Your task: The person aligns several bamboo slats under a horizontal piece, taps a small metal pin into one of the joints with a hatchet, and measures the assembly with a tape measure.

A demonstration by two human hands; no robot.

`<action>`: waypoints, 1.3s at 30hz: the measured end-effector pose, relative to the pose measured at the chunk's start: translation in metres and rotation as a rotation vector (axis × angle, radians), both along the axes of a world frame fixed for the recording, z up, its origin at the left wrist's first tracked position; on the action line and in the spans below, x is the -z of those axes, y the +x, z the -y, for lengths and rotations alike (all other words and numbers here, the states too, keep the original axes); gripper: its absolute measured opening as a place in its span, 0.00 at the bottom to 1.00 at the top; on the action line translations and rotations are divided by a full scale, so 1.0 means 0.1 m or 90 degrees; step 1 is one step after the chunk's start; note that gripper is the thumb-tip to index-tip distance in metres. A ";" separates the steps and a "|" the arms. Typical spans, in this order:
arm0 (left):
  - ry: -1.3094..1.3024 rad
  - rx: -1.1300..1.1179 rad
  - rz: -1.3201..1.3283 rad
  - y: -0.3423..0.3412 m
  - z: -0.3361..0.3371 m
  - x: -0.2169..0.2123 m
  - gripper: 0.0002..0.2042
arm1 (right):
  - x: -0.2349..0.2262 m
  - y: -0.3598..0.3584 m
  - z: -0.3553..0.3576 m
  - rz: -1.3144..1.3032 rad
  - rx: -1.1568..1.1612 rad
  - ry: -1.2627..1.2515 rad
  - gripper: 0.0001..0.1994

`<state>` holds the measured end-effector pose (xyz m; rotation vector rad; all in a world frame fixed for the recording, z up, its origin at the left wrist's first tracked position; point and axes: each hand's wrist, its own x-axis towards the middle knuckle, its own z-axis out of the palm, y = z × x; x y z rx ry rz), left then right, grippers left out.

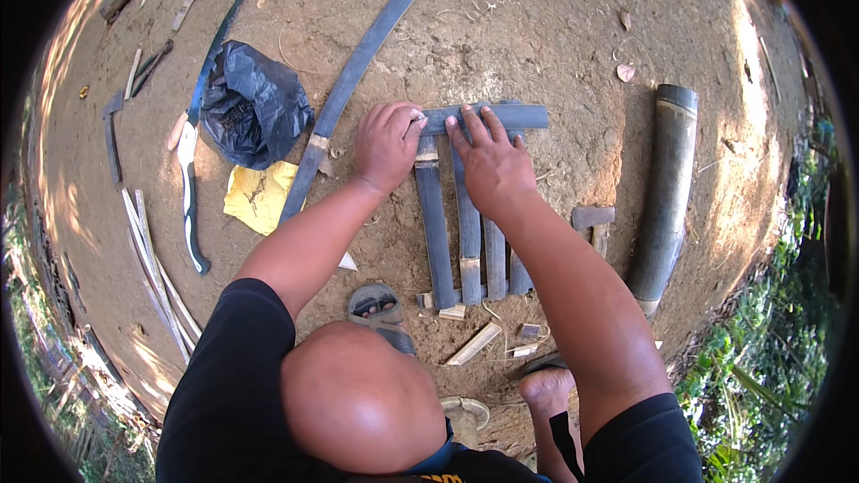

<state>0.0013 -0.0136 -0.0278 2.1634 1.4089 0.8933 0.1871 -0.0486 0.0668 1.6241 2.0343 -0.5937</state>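
Observation:
A dark split bamboo strip (530, 116) lies crosswise over the upper ends of several upright bamboo slats (435, 237), which stretch side by side toward me on the dirt. Their near ends meet another crosswise strip (471, 293). My left hand (386, 145) is closed at the left end of the upper strip, thumb and fingertips together there. Across the middle of that strip, my right hand (494, 161) rests with fingers spread and pressing on it; its forearm covers part of the slats on the right.
Left lie a long bamboo strip (344, 94), black plastic bag (257, 105), yellow bag (259, 199), handsaw (188, 165), hammer (113, 139), pliers (149, 67) and thin strips (159, 264). Right are a hatchet (593, 217) and thick bamboo pole (667, 201). Offcuts (474, 344) lie near my feet.

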 end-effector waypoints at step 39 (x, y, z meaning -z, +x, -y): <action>0.080 -0.001 0.036 -0.01 0.01 0.18 0.03 | 0.22 0.78 1.96 -0.103 0.530 0.344 0.37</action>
